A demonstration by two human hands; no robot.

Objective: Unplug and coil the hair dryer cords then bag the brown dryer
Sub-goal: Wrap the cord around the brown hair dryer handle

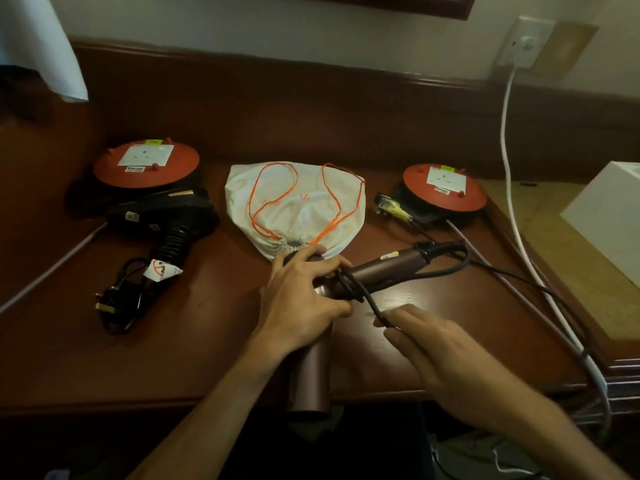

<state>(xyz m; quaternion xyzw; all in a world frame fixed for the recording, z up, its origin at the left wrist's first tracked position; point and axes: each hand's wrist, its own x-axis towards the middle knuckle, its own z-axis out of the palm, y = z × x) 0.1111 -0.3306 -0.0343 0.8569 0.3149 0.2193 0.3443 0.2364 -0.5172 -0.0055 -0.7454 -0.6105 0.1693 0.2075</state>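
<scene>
Brown dryer (313, 375) flat on desk, black cord (377, 313) looped round handle; white drawstring bag (294, 209) behind.

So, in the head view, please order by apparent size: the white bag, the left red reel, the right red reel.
1. white bag, largest.
2. left red reel.
3. right red reel, slightly smaller in the picture; wide-angle distortion makes the order of the two reels unsure.

The room was dim and warm-toned. Soft glare lay on the polished wooden desk (207, 341) near the hands, and the white bag (298, 209) stood out brightest. The near edge sank into deep shadow. The wide lens bowed the wall trim, and everything looked slightly soft and smeared.
</scene>
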